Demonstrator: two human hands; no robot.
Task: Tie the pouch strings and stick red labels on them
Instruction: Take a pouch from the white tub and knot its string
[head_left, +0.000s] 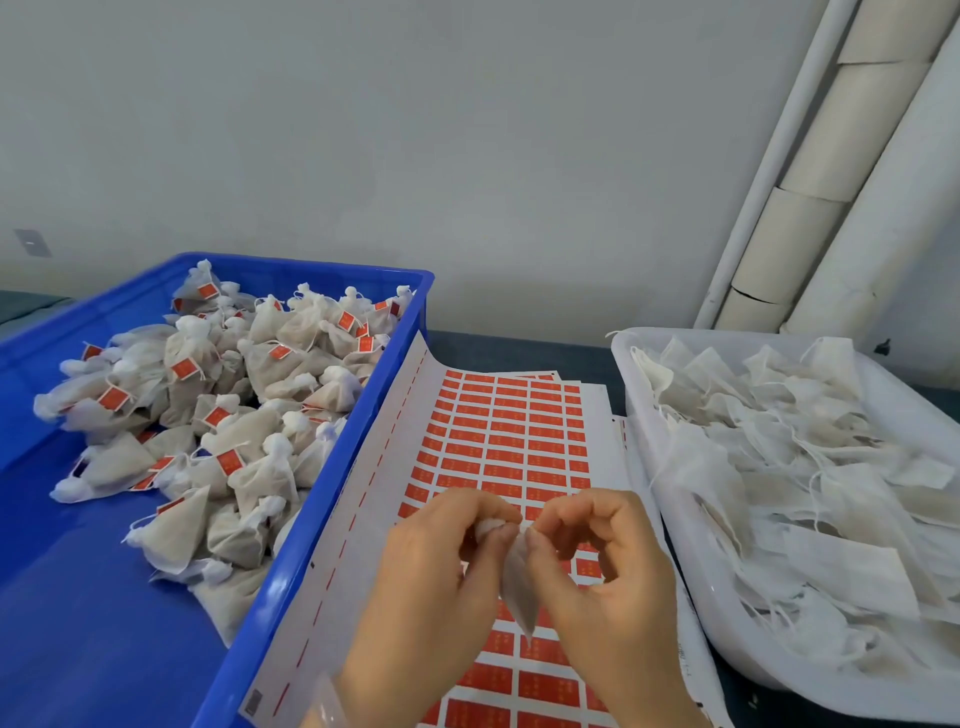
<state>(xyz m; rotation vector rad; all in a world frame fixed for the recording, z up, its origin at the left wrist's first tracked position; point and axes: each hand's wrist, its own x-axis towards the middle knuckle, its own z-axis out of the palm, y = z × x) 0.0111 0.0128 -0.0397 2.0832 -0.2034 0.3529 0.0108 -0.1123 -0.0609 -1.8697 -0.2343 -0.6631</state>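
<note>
A small white mesh pouch (519, 587) with pale filling hangs between my hands above the sheet of red labels (498, 441). My left hand (431, 577) pinches the gathered neck of the pouch at its top. My right hand (608, 566) pinches at the same neck from the right, fingers curled; the thin string is too fine to make out. The label sheet lies flat on the table with its left edge curling up against the blue crate.
A blue crate (332, 467) on the left holds several tied pouches with red labels (228, 400). A white tub (691, 566) on the right is full of untied pouches with loose strings (810, 467). Cardboard tubes (831, 156) lean on the wall at the back right.
</note>
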